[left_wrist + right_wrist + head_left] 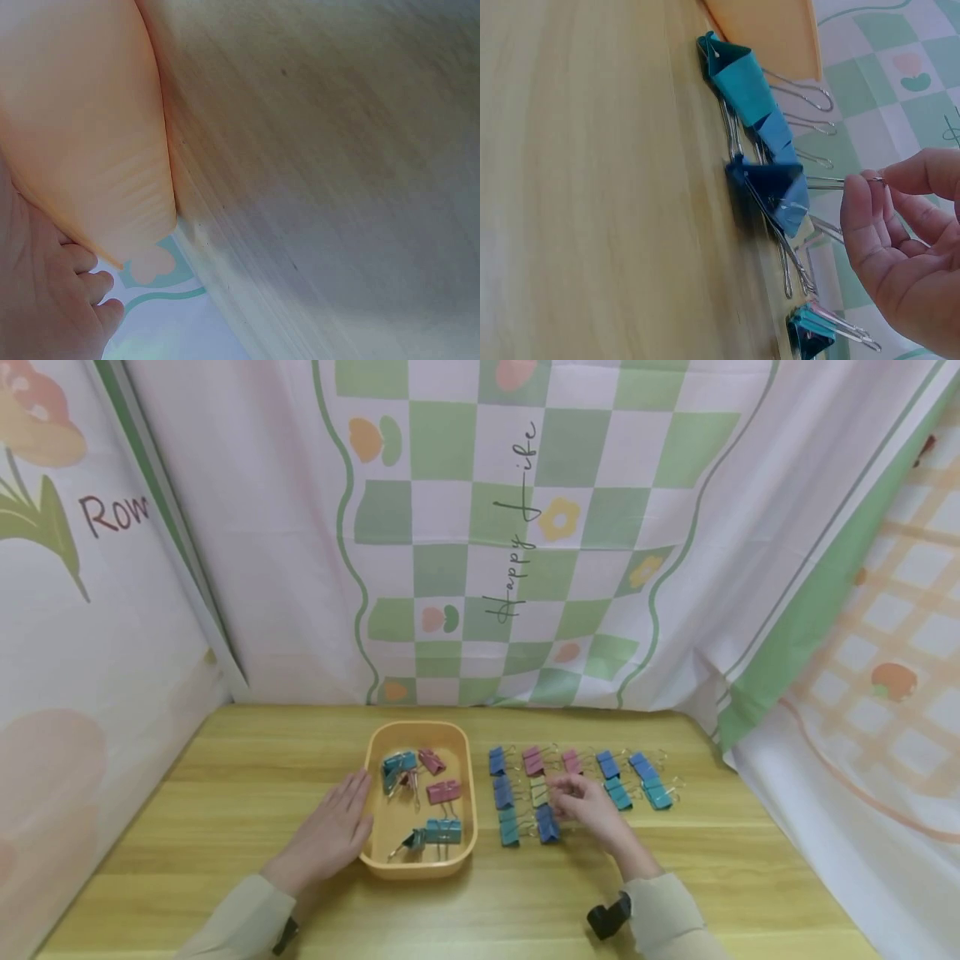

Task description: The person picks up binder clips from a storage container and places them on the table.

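My left hand (322,835) lies along the left wall of a yellow plastic tray (418,870), its fingers extended against the rim. The left wrist view shows those fingertips (111,311) beside the tray's outer wall (90,135). Between thumb and fingers, my right hand (588,810) pinches the wire handle of a dark blue binder clip (547,824). In the right wrist view that dark blue clip (769,180) is slightly blurred. Around it stand a teal clip (509,828), a blue clip (502,792) and a yellow-green clip (539,790).
Inside the tray lie several teal and pink binder clips (444,791). Farther back on the wooden table (247,827) is a row with a pink clip (533,760) and blue clips (608,764); teal clips (657,793) sit at right. A patterned curtain (517,568) hangs behind.
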A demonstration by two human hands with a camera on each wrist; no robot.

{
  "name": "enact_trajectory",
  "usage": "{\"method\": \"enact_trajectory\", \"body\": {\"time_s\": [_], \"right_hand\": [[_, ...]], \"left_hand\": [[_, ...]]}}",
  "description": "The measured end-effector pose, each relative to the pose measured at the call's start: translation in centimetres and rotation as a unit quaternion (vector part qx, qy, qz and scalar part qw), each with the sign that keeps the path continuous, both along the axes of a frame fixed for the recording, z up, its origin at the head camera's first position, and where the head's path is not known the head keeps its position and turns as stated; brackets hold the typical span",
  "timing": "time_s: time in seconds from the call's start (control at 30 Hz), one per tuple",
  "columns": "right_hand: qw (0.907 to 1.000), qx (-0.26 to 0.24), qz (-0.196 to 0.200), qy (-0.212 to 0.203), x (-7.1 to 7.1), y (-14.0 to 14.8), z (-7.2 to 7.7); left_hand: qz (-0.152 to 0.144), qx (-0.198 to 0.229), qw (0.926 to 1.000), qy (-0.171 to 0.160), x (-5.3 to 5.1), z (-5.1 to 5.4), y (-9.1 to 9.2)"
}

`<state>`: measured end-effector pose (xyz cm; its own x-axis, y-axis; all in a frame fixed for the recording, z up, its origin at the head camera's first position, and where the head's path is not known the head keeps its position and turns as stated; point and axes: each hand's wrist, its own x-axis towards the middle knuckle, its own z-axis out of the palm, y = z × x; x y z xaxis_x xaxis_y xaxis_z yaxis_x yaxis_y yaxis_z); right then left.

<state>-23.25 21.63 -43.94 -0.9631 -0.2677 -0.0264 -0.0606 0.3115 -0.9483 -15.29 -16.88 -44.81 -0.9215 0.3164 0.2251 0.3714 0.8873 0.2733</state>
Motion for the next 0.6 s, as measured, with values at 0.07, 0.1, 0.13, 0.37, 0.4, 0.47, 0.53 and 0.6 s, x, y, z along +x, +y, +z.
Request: {"method": "enact_trajectory", "body": {"time_s": [0.07, 0.1, 0.13, 0.37, 0.4, 0.47, 0.53, 0.6], "right_hand": [[1.0000, 0.004, 0.002, -0.003, 0.07, 0.20, 0.01], [1.0000, 0.007, 0.002, -0.003, 0.10, 0.29, 0.05], [0.9999, 0.008, 0.000, -0.006, 0.11, 0.37, 0.06], [0.9998, 0.018, 0.001, -0.012, 0.25, 0.78, 0.06], [0.9997, 0.020, 0.000, -0.015, 0.27, 0.80, 0.05], [0.9994, 0.027, -0.001, -0.020, 0.31, 0.84, 0.03], [0.9991, 0.039, -0.005, -0.018, 0.29, 0.88, 0.00], [0.9987, 0.050, -0.007, -0.013, 0.26, 0.93, 0.05]], "left_hand": [[0.000, 0.000, 1.0000, 0.001, 0.04, 0.02, -0.01], [0.001, 0.000, 1.0000, 0.002, 0.06, 0.03, 0.00], [0.001, 0.000, 1.0000, 0.003, 0.07, 0.05, 0.00], [0.000, -0.003, 1.0000, 0.004, -0.01, 0.09, 0.02], [-0.001, -0.004, 1.0000, 0.004, -0.02, 0.09, 0.03], [-0.001, -0.005, 1.0000, 0.004, -0.01, 0.09, 0.03], [-0.002, -0.006, 1.0000, 0.003, 0.00, 0.09, 0.02], [-0.002, -0.007, 1.0000, 0.003, 0.00, 0.08, 0.00]]}}
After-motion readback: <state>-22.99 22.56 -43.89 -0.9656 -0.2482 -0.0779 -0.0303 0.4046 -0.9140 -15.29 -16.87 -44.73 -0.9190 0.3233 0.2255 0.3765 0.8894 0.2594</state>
